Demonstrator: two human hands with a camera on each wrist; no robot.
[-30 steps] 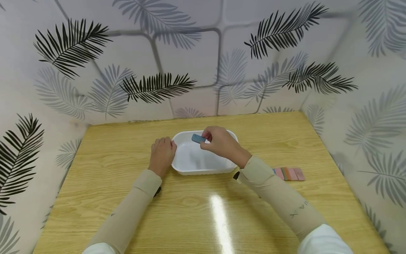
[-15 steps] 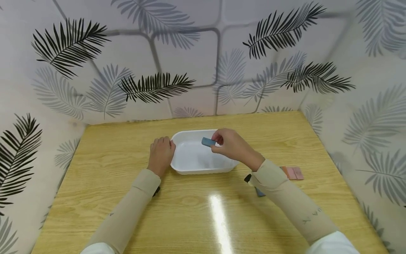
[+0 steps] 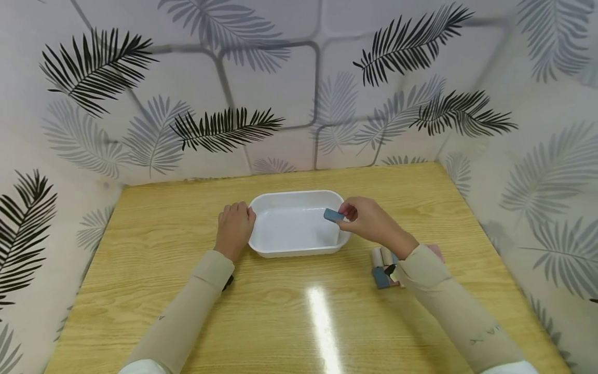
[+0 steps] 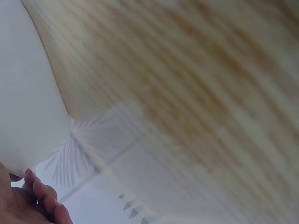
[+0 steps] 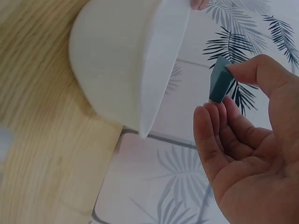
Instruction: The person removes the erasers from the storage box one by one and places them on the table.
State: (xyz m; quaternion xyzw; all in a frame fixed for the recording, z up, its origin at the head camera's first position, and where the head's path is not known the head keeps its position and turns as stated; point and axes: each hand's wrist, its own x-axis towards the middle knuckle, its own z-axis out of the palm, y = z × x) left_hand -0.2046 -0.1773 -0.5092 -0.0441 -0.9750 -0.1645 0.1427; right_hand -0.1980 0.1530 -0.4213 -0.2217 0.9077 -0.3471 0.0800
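Note:
A white plastic tub (image 3: 291, 228) stands on the table, nothing lying inside it. My left hand (image 3: 235, 228) holds its left rim; in the left wrist view the curled fingers (image 4: 44, 193) show right at the tub's edge. Between thumb and fingertips my right hand (image 3: 371, 222) pinches a small blue rectangular block (image 3: 334, 215), above the tub's right rim. The right wrist view shows that block (image 5: 221, 80) held up beside the tub's wall (image 5: 112, 56), with the other fingers curled loosely beneath.
Several small blocks, among them a blue block (image 3: 380, 279) and a cream block (image 3: 386, 256), lie together right of the tub, partly hidden by the right forearm. A pink block (image 3: 435, 251) shows beyond the sleeve. Patterned walls (image 3: 275, 78) border the wooden table (image 3: 280, 317).
My right hand has carried the blue block rightward, from over the tub's middle to its right rim. More blocks on the table have come into sight. The left hand stays on the rim.

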